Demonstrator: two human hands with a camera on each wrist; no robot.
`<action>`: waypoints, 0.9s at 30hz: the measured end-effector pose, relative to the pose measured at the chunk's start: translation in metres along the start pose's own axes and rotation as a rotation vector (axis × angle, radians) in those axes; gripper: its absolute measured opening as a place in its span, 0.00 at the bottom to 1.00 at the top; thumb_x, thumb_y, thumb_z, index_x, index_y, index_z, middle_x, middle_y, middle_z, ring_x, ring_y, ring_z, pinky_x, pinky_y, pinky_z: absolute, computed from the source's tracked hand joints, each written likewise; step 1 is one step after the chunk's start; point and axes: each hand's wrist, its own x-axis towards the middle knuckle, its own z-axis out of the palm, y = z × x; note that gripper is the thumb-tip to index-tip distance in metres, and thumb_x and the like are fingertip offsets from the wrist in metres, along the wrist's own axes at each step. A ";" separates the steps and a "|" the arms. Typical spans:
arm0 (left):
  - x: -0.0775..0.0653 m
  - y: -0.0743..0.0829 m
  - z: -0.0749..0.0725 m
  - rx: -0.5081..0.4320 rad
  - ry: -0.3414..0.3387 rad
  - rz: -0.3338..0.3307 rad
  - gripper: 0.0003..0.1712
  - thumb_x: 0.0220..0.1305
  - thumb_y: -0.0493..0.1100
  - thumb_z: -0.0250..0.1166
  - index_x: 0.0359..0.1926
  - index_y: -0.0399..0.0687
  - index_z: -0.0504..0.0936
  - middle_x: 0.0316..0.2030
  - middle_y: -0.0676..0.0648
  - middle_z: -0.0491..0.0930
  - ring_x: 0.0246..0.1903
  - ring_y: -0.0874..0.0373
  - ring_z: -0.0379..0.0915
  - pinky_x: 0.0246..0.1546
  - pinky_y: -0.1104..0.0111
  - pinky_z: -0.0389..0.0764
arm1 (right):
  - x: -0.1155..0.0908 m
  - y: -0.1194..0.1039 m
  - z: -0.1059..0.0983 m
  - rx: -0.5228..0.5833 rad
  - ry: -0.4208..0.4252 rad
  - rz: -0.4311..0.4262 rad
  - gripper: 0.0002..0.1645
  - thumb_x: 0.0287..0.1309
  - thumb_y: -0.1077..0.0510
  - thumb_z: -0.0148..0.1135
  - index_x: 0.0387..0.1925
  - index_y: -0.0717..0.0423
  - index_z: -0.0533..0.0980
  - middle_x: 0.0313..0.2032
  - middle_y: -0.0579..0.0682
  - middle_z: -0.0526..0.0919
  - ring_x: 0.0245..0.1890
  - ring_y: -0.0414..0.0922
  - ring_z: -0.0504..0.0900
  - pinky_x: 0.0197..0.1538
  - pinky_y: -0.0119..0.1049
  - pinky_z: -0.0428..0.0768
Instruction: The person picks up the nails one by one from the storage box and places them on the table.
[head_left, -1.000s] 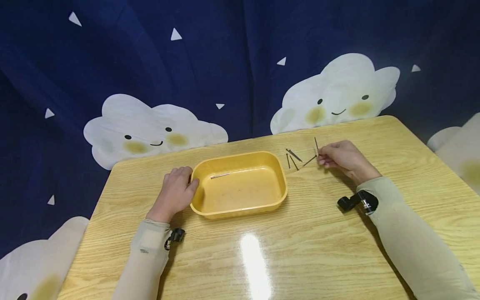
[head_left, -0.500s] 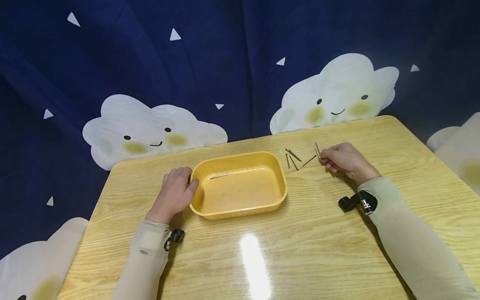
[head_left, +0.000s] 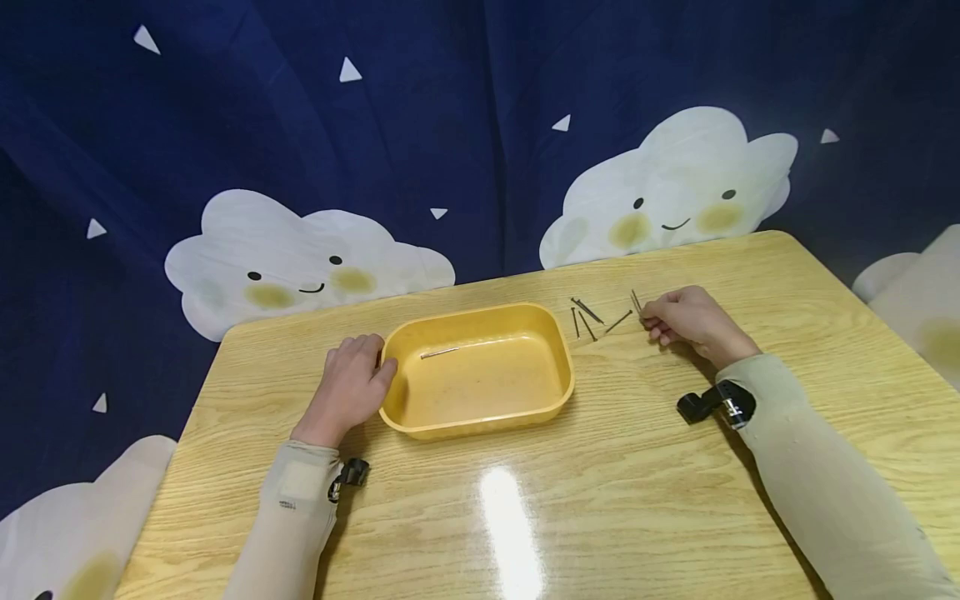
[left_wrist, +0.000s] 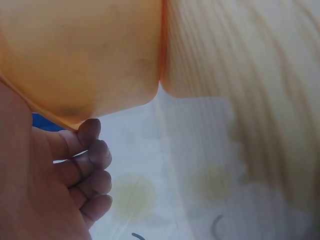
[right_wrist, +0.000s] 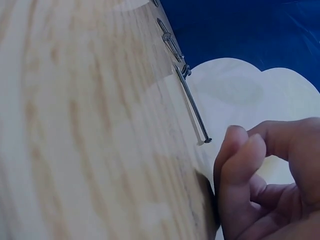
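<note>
My left hand (head_left: 351, 387) grips the left end of a yellow plastic tray (head_left: 480, 425), thumb over the rim and fingers outside the wall; its fingertips (left_wrist: 100, 154) show below the tray's corner in the left wrist view. One nail (head_left: 440, 352) lies inside the tray near its back wall. To the tray's right, my right hand (head_left: 693, 321) pinches a thin dark nail (head_left: 636, 300) between thumb and fingertips, its shaft pointing up and away. In the right wrist view the fingers hide the held nail. Just left of this hand a single nail (head_left: 618, 321) lies on the table.
Several more nails (head_left: 587, 325) lie loosely grouped between the tray and my right hand. The wood-grain table (head_left: 615, 500) ends at the back against a dark blue curtain (head_left: 495, 150) with cloud prints. A black wrist camera (head_left: 716, 404) sits on the right sleeve.
My right hand has shifted slightly right, away from the loose nails. The nail it pinches has come lower and leans differently. The left hand and the tray stay where they were.
</note>
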 end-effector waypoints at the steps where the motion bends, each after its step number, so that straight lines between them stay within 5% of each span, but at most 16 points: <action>1: 0.000 0.000 0.000 0.000 -0.001 -0.001 0.12 0.74 0.46 0.53 0.34 0.46 0.72 0.27 0.46 0.71 0.32 0.48 0.64 0.39 0.60 0.60 | 0.000 0.000 0.000 0.002 0.000 0.003 0.19 0.71 0.57 0.56 0.47 0.74 0.76 0.25 0.42 0.82 0.24 0.35 0.81 0.30 0.31 0.83; 27: -0.001 0.000 -0.001 -0.003 -0.005 0.002 0.11 0.75 0.46 0.52 0.36 0.45 0.73 0.29 0.46 0.72 0.34 0.48 0.64 0.40 0.59 0.60 | 0.000 0.002 -0.001 0.007 0.003 0.001 0.20 0.71 0.56 0.55 0.50 0.73 0.76 0.26 0.41 0.82 0.24 0.35 0.81 0.31 0.31 0.83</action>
